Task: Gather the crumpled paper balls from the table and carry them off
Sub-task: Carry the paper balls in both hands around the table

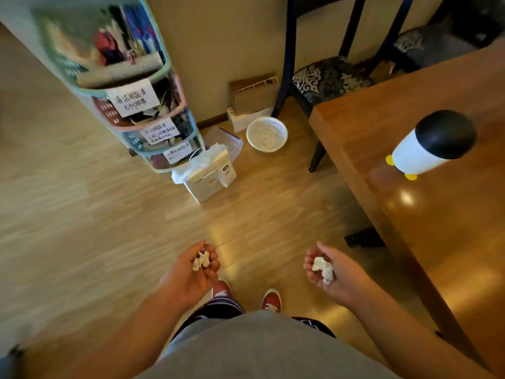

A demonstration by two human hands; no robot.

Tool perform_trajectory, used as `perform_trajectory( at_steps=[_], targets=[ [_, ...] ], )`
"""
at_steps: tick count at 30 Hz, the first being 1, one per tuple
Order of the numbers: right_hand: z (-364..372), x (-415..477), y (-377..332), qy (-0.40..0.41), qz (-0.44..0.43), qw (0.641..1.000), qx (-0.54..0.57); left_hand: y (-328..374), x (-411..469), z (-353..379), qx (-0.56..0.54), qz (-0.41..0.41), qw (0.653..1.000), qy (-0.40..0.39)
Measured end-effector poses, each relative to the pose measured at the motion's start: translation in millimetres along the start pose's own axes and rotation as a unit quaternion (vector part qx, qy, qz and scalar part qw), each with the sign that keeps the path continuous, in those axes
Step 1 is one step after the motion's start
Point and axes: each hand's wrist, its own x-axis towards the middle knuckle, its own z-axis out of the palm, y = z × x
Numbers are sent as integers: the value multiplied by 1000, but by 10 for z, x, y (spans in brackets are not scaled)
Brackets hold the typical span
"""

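Observation:
I stand on a wooden floor beside the brown table [426, 203]. My left hand [191, 272] is cupped palm up, fingers curled around a small white crumpled paper ball [200, 260]. My right hand [330, 272], also palm up near the table's edge, holds another white crumpled paper ball [323, 268]. Both hands hover over the floor in front of my red shoes. On the floor ahead stands a white round basket [267, 134] with something pale inside.
A penguin-shaped white and black container [429, 144] stands on the table. A tall stack of labelled storage baskets [131, 86] stands at the left wall. A clear plastic box with a bag [210, 170], cardboard boxes [254, 97] and dark chairs [325, 77] lie ahead.

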Motion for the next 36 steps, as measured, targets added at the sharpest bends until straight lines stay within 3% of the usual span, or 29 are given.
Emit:
perform_trajectory(
  at_steps=[4,9,15,26,30,36],
  targets=[
    [329,275,-458,-9,-3,1000,24,463,375,261,28,-21,999,7],
    [543,544,-969,36,-31,996,74,1190,980,867,116,-47,992,-23],
    [330,495,-1249,98,-62,972,206,1671,1490,1942,254,-95,958,-93],
    [-556,207,-1186,188,-97,886,413,1006,1901,3835,399,-170,877,-207],
    [-1016,205,-1463,197,-121,880,414,727,1961,4328,395,-164,874,-230],
    [-1688,165,-2435,178,-212,892,357,463,1954,4873,363,-137,892,-231]
  ],
)
